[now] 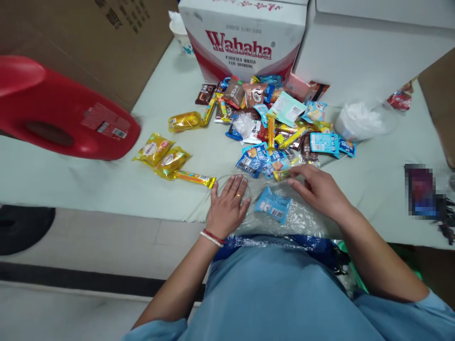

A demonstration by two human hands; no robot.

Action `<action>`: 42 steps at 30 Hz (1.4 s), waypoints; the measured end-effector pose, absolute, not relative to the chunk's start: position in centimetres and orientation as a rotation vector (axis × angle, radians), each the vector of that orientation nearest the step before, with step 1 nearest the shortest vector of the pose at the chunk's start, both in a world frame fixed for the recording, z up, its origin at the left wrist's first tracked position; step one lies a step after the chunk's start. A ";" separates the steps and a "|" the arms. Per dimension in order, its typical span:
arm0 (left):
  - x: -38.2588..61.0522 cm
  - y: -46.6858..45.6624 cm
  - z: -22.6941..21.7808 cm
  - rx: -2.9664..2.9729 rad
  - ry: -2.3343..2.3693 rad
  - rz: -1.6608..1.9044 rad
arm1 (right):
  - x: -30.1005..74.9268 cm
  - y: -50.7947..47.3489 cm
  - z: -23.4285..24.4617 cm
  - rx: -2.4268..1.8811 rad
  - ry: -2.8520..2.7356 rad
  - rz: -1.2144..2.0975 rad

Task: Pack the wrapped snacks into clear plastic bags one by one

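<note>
The light-blue packet (273,204) lies on clear plastic (305,220) at the near edge of the bench (373,189). Left of that packet, the left hand (227,208) rests palm down, fingers slightly spread. Just beyond and right of it, the right hand (320,192) has its thumb and forefinger curved beside a small yellow packet (281,175); whether they pinch it, I cannot tell. Farther beyond the light-blue packet are the snack heap (289,106), then the Wahaha box (245,47).

a pale green table (106,184) stands over a light tiled floor (117,232) crossed by a dark stripe (88,280).
</note>
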State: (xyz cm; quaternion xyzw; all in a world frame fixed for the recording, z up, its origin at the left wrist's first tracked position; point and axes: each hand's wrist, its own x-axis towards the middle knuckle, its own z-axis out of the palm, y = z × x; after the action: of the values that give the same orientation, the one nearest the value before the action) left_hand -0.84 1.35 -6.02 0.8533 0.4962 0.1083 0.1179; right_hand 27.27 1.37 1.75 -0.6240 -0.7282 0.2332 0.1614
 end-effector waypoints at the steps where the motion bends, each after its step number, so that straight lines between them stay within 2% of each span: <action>1: -0.8 1.4 -6.0 2.498 1.453 0.309 | 26.8 0.8 1.8 -1.786 -2.137 0.670; 5: -0.9 1.4 -6.0 2.513 1.462 0.264 | 24.4 -1.8 1.0 -1.767 -2.413 0.799; 13: -1.0 1.5 -6.2 2.516 1.455 0.266 | 24.3 -2.0 -0.5 -1.561 -2.469 0.724; 19: -3.3 1.2 -6.3 2.516 1.379 0.480 | 26.9 -2.3 -1.6 -1.400 -2.298 0.959; 23: -4.4 0.8 -6.3 2.532 1.397 0.468 | 29.1 -3.7 -1.7 -1.401 -2.198 1.000; 28: -4.2 0.9 -6.8 2.492 1.463 0.410 | 29.3 -4.2 -1.9 -1.444 -2.245 0.936; 35: -5.3 -0.5 -6.0 2.442 1.460 0.806 | 30.3 -3.6 0.3 -1.530 -2.038 0.795; 39: -5.0 -1.5 -6.4 2.520 1.315 0.693 | 29.9 -0.5 1.5 -1.626 -1.956 0.592; 42: -4.2 -1.6 -7.4 2.582 1.296 0.624 | 27.6 4.6 1.6 -1.616 -2.095 0.481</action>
State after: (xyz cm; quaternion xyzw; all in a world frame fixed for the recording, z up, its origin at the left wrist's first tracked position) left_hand -4.23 -1.60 -7.42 0.8699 0.4364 0.2101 0.0928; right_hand 27.59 4.57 1.56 -0.5856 -0.7592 0.1744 0.2243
